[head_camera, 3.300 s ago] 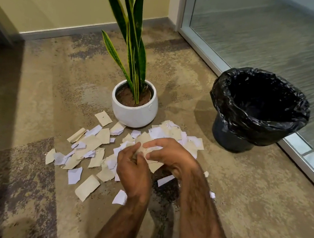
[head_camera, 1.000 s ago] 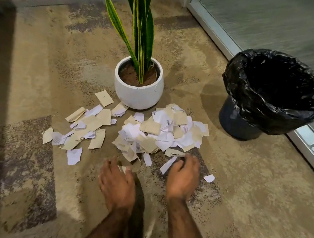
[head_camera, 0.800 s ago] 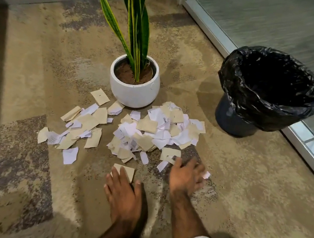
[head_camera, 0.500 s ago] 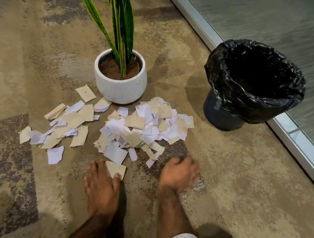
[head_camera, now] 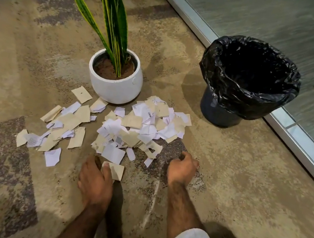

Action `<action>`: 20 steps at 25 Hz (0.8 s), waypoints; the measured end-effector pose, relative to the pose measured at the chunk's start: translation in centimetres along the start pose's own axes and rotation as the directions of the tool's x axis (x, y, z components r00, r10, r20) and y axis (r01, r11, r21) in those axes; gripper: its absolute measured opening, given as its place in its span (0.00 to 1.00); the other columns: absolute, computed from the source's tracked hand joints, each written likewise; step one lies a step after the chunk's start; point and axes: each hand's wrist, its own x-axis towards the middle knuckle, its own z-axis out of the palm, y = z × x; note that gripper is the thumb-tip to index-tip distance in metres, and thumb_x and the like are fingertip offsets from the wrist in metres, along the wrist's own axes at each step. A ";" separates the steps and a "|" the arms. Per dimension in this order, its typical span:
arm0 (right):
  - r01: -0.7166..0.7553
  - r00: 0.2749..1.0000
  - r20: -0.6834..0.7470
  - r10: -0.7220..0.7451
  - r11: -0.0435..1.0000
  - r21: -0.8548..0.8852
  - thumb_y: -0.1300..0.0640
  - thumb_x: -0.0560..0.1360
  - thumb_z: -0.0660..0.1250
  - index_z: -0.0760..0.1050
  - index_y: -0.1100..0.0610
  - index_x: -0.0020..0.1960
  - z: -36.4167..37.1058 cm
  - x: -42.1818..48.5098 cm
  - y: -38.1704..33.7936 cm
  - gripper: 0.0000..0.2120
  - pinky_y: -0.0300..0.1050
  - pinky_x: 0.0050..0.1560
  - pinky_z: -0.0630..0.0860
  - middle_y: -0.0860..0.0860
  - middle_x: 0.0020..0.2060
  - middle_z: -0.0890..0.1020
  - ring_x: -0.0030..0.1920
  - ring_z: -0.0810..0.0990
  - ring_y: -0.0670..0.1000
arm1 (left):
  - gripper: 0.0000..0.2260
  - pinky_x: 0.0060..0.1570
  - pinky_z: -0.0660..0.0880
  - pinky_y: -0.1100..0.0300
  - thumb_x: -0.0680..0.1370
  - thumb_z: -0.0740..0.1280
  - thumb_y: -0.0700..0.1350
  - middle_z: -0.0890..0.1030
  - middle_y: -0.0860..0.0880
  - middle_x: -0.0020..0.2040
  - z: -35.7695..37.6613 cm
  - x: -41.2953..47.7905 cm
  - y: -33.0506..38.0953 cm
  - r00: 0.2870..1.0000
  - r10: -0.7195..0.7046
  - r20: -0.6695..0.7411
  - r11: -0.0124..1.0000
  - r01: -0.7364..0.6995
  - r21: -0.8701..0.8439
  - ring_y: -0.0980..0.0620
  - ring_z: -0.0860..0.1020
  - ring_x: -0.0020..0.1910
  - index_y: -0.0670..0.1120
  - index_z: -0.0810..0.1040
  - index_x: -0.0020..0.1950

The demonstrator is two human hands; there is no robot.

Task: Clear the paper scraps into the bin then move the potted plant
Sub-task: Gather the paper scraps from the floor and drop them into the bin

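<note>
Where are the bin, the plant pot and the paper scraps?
bin (head_camera: 217, 112), head view, bare lower wall.
plant pot (head_camera: 115, 90), head view, white front wall.
paper scraps (head_camera: 133, 122), head view, middle of main heap.

Matt paper scraps (head_camera: 129, 126), glossy plastic bin liner (head_camera: 245, 98), smooth white pot (head_camera: 115, 88).

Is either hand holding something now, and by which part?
The left hand rests on the left edge of a beige paper scrap lying on the carpet. The right hand is curled; any hold is hidden.
</note>
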 end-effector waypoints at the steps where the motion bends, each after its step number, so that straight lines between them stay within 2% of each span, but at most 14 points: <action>1: 0.085 0.991 0.113 -0.074 0.992 -0.096 0.64 0.77 0.63 0.75 0.54 0.69 0.7 -0.3 -0.8 0.21 0.45 0.51 0.79 0.56 0.65 0.72 0.55 0.78 0.54 | 0.19 0.63 0.73 0.41 0.81 0.64 0.52 0.78 0.40 0.63 -0.2 1.4 0.6 0.999 -0.045 -0.001 0.997 0.045 -0.059 0.37 0.76 0.62 0.42 0.73 0.67; 2: 0.195 0.957 0.245 -0.153 0.969 -0.155 0.63 0.76 0.63 0.75 0.53 0.69 1.8 -0.7 -1.5 0.22 0.48 0.55 0.79 0.56 0.64 0.72 0.58 0.77 0.56 | 0.21 0.62 0.75 0.41 0.80 0.64 0.55 0.80 0.40 0.61 -0.3 3.0 1.0 0.997 -0.078 0.012 0.990 0.079 -0.113 0.38 0.77 0.60 0.42 0.75 0.65; 4: 0.370 0.840 0.466 -0.278 0.921 -0.119 0.64 0.76 0.62 0.77 0.55 0.66 3.4 -1.2 -3.0 0.20 0.47 0.57 0.78 0.56 0.62 0.76 0.58 0.78 0.56 | 0.26 0.65 0.74 0.40 0.78 0.62 0.62 0.79 0.42 0.65 -0.5 5.9 1.4 0.992 -0.094 0.085 0.981 0.107 -0.164 0.39 0.76 0.63 0.46 0.75 0.69; 5: 0.369 0.833 0.466 -0.298 0.927 -0.066 0.64 0.77 0.61 0.79 0.57 0.63 3.7 -1.2 -3.7 0.17 0.46 0.55 0.77 0.56 0.60 0.80 0.56 0.80 0.56 | 0.27 0.68 0.71 0.42 0.78 0.61 0.63 0.77 0.42 0.68 -0.8 6.9 1.7 0.986 -0.099 0.131 0.978 0.121 -0.169 0.39 0.74 0.67 0.48 0.74 0.71; 7: 0.279 0.927 0.282 -0.246 0.957 -0.081 0.59 0.80 0.58 0.79 0.59 0.57 3.6 -0.1 -4.3 0.13 0.47 0.50 0.77 0.57 0.54 0.83 0.52 0.81 0.57 | 0.29 0.68 0.68 0.46 0.78 0.61 0.65 0.74 0.42 0.71 -0.9 8.2 2.3 0.974 -0.111 0.197 0.976 0.144 -0.164 0.40 0.71 0.70 0.49 0.72 0.72; 8: 0.265 0.948 0.216 -0.233 0.955 -0.133 0.53 0.81 0.57 0.78 0.60 0.58 3.4 0.4 -4.3 0.15 0.47 0.48 0.76 0.58 0.54 0.82 0.52 0.81 0.58 | 0.30 0.67 0.68 0.46 0.77 0.62 0.65 0.74 0.42 0.71 -1.0 8.6 2.8 0.971 -0.113 0.209 0.977 0.148 -0.156 0.40 0.71 0.69 0.48 0.72 0.73; 9: 0.278 0.942 0.244 -0.230 0.943 -0.183 0.48 0.81 0.58 0.76 0.59 0.62 3.4 0.8 -4.4 0.19 0.48 0.50 0.76 0.59 0.58 0.80 0.53 0.80 0.59 | 0.30 0.67 0.68 0.46 0.77 0.64 0.65 0.74 0.43 0.70 -1.1 8.7 3.1 0.970 -0.108 0.220 0.980 0.142 -0.142 0.40 0.71 0.69 0.48 0.72 0.72; 10: 0.314 0.912 0.339 -0.233 0.926 -0.208 0.43 0.80 0.59 0.73 0.57 0.67 3.6 0.8 -4.6 0.23 0.50 0.54 0.76 0.59 0.62 0.76 0.56 0.78 0.60 | 0.29 0.67 0.69 0.45 0.77 0.65 0.65 0.75 0.44 0.69 -1.1 8.9 3.4 0.969 -0.084 0.234 0.985 0.116 -0.126 0.40 0.71 0.69 0.48 0.72 0.71; 12: 0.406 0.812 0.523 -0.259 0.895 -0.187 0.38 0.77 0.62 0.68 0.52 0.73 4.4 0.2 -5.7 0.29 0.52 0.61 0.76 0.59 0.68 0.68 0.62 0.76 0.61 | 0.29 0.69 0.70 0.44 0.76 0.68 0.63 0.75 0.45 0.71 -0.8 9.0 4.0 0.961 -0.016 0.277 0.993 0.047 -0.104 0.42 0.72 0.70 0.48 0.73 0.72; 14: 0.455 0.739 0.613 -0.281 0.879 -0.145 0.41 0.77 0.65 0.68 0.48 0.73 5.5 -1.1 -6.3 0.27 0.48 0.56 0.77 0.57 0.67 0.65 0.60 0.76 0.59 | 0.29 0.70 0.71 0.44 0.75 0.72 0.58 0.75 0.47 0.73 -0.3 8.5 4.5 0.935 0.017 0.353 0.993 0.024 -0.114 0.45 0.74 0.70 0.50 0.73 0.74; 16: 0.466 0.697 0.656 -0.291 0.879 -0.106 0.48 0.77 0.67 0.69 0.47 0.73 6.6 -2.4 -6.3 0.25 0.46 0.50 0.79 0.55 0.66 0.65 0.59 0.77 0.57 | 0.23 0.66 0.76 0.46 0.76 0.71 0.52 0.79 0.49 0.70 -0.1 7.4 5.0 0.911 0.064 0.407 0.987 0.002 -0.159 0.48 0.79 0.65 0.53 0.76 0.72; 18: 0.424 0.691 0.666 -0.280 0.904 -0.060 0.53 0.77 0.67 0.70 0.46 0.72 7.4 -3.0 -5.9 0.24 0.52 0.56 0.81 0.55 0.67 0.65 0.61 0.77 0.58 | 0.19 0.64 0.77 0.51 0.80 0.66 0.43 0.79 0.51 0.69 -0.5 6.0 5.7 0.894 0.098 0.437 0.966 0.020 -0.257 0.50 0.79 0.64 0.52 0.77 0.71; 20: 0.352 0.698 0.664 -0.269 0.936 0.009 0.57 0.76 0.68 0.73 0.48 0.70 7.5 -3.3 -5.6 0.23 0.55 0.58 0.81 0.55 0.66 0.67 0.61 0.78 0.57 | 0.18 0.57 0.75 0.58 0.83 0.63 0.40 0.79 0.52 0.66 -1.1 5.0 6.7 0.878 0.072 0.474 0.940 0.099 -0.326 0.52 0.77 0.61 0.51 0.76 0.72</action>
